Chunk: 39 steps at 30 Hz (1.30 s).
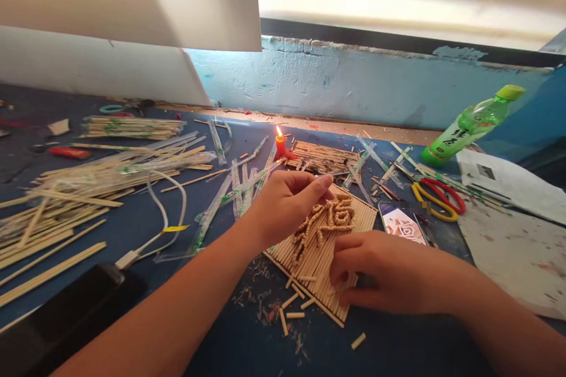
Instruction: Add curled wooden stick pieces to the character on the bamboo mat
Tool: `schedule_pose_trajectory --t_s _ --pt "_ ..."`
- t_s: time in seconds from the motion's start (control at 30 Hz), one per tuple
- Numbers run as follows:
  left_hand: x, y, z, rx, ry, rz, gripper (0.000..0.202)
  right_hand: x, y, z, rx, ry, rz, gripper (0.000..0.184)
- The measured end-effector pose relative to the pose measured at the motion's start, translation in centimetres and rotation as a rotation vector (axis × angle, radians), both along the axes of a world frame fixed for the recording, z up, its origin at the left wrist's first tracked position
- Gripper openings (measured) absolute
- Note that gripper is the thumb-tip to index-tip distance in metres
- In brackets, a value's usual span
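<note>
A panel of chopstick lengths laid side by side (362,216) lies on the table in front of me. On it stands a raised pattern of small tan pieces (342,215), partly covered by my hands. My left hand (292,203) is over the panel's upper left part, thumb and forefinger pinched together; what they hold is too small to make out. Low over the panel's right side, my right hand (375,271) has its fingers bent and a gap between thumb and fingers, with nothing visible in it. Just beyond my left hand burns a red candle (280,145).
Short cut pieces (295,315) lie below the panel. Chopsticks and wrappers (110,171) cover the left, near a black power bank (75,312) with a white cable. Rightward are a phone (402,224), scissors (435,200), papers (515,182) and a green bottle (469,126).
</note>
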<state>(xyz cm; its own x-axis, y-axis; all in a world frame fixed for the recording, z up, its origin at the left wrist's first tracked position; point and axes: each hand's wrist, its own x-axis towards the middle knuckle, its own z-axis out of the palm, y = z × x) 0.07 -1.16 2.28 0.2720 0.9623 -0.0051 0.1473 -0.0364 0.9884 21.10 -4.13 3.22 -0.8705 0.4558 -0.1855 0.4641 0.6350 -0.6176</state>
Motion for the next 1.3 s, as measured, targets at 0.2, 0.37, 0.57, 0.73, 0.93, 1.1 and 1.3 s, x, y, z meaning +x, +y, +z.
schedule_pose_trajectory --t_s 0.2,0.37,0.57,0.73,0.93,1.1,1.3 --pt "0.2 -0.4 0.4 -0.001 -0.021 -0.016 0.037 -0.8 -0.7 -0.9 0.025 -0.139 0.002 0.011" --pt "0.5 -0.8 0.8 -0.028 -0.059 -0.041 0.031 -0.6 -0.6 0.3 -0.003 -0.065 -0.045 0.008" --pt "0.4 -0.3 0.1 -0.146 -0.043 -0.110 0.026 1.2 1.1 0.6 0.066 0.255 -0.302 0.007" --pt "0.5 0.2 0.0 -0.288 -0.042 -0.213 0.025 2.0 2.5 -1.2 0.270 0.414 -0.373 0.013" --pt "1.0 0.1 -0.2 -0.345 -0.099 -0.226 0.020 2.1 2.7 -1.5 0.339 0.484 -0.451 0.020" --pt "0.9 0.0 -0.2 -0.364 -0.146 -0.247 0.021 1.9 2.2 -1.5 0.411 0.570 -0.406 0.028" --pt "0.4 0.5 -0.4 -0.313 -0.177 -0.164 0.016 2.5 3.6 -1.7 0.432 0.428 -0.600 0.022"
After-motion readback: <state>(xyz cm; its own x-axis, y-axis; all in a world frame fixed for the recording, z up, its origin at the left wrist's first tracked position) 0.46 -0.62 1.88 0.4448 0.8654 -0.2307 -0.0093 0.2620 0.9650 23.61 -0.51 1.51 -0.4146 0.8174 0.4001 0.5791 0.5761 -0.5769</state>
